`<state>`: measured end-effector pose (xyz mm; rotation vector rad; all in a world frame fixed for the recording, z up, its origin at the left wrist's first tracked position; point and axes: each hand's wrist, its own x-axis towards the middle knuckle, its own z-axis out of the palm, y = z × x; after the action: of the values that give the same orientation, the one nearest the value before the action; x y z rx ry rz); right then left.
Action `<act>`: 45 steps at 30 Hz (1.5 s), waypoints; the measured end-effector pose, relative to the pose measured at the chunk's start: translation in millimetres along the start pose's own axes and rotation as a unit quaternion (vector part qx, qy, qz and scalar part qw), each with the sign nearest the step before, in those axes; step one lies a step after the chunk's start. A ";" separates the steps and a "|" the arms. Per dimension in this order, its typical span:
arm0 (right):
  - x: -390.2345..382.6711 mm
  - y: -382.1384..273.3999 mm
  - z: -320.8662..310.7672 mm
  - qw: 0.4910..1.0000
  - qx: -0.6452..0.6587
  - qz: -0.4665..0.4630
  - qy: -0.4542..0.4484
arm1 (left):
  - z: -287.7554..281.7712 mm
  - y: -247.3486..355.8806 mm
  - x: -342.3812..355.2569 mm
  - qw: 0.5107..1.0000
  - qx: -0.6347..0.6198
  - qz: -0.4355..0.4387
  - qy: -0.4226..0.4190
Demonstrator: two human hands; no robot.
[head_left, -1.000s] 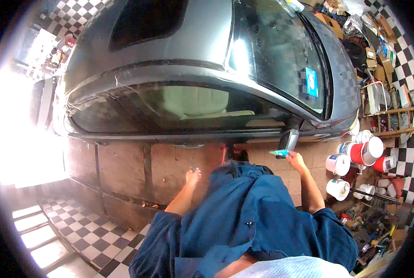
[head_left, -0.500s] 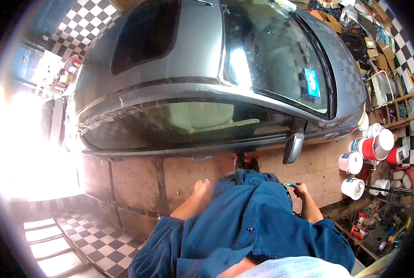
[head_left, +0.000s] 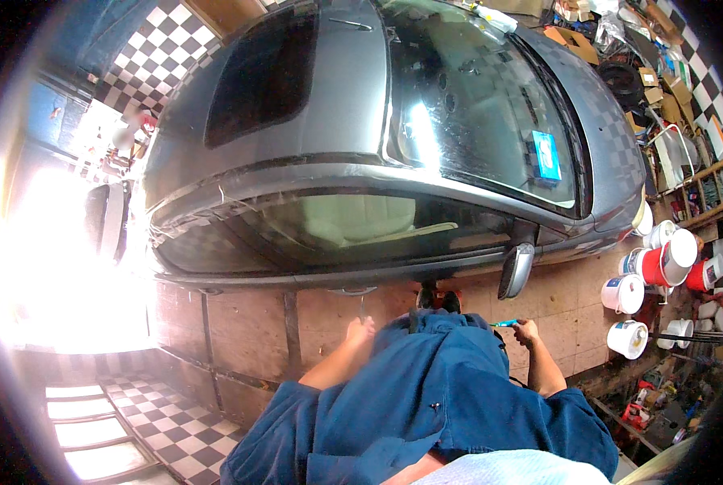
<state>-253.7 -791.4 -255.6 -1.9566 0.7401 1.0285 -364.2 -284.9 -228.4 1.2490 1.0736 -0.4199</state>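
My left hand [head_left: 360,331] is closed at my side, left of my dark blue clothing [head_left: 430,388], with a thin object above it that I cannot make out clearly. My right hand [head_left: 525,331] is closed on a slim teal tool [head_left: 506,323], held level at my right side, below the side mirror [head_left: 516,269]. In front of me stands a grey car [head_left: 337,121], its side window [head_left: 361,226] facing me. My shoes [head_left: 438,299] show on the floor beside it.
White and red buckets [head_left: 624,295] stand at the right, with a wooden ladder [head_left: 705,170], cardboard boxes [head_left: 571,44] and clutter behind. Tools [head_left: 644,404] lie at lower right. The brown floor [head_left: 248,339] meets checkered tiles [head_left: 167,420]. Bright light floods the left.
The car sits lower in the view than a second ago. My right hand has come down from beside the mirror with the teal tool, and my left hand has shifted toward my body.
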 end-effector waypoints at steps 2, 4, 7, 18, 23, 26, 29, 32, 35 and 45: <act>-2.8 4.3 0.6 1.000 -0.010 0.000 0.010 | 6.1 6.6 -10.3 0.998 0.054 0.000 0.032; -4.6 8.7 -1.5 1.000 -0.007 0.020 -0.003 | 12.2 14.2 -25.2 0.996 0.079 -0.010 0.044; -15.0 11.9 -0.8 0.999 0.027 0.019 -0.010 | 7.1 5.7 -19.6 0.996 0.080 0.004 0.030; -29.7 3.5 -6.8 0.999 0.035 0.009 0.005 | 18.4 9.9 -16.7 0.979 0.193 0.055 0.031; -12.0 11.2 -10.5 0.998 0.063 0.026 -0.017 | 24.9 10.4 -24.2 0.980 0.185 0.068 0.037; -8.4 10.2 -11.7 0.999 0.017 0.017 -0.021 | 18.3 -3.4 -17.2 0.974 0.205 0.080 0.052; -8.8 10.0 -15.0 1.000 0.021 0.011 -0.019 | 26.9 -0.8 -25.4 0.974 0.200 0.077 0.073; -8.1 14.2 -15.1 1.000 0.012 0.003 -0.006 | 34.5 12.9 -40.4 0.978 0.185 0.049 0.076; -8.0 12.5 -17.5 0.999 0.034 0.017 -0.031 | 31.9 13.2 -42.3 0.972 0.218 0.025 0.086; -6.6 12.6 -21.6 0.999 0.016 0.012 -0.027 | 22.6 -30.8 0.7 0.974 0.200 0.050 0.092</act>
<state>-258.2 -815.3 -246.9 -1.8887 0.7472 1.0741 -378.0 -315.1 -247.3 1.7185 1.1097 -0.4647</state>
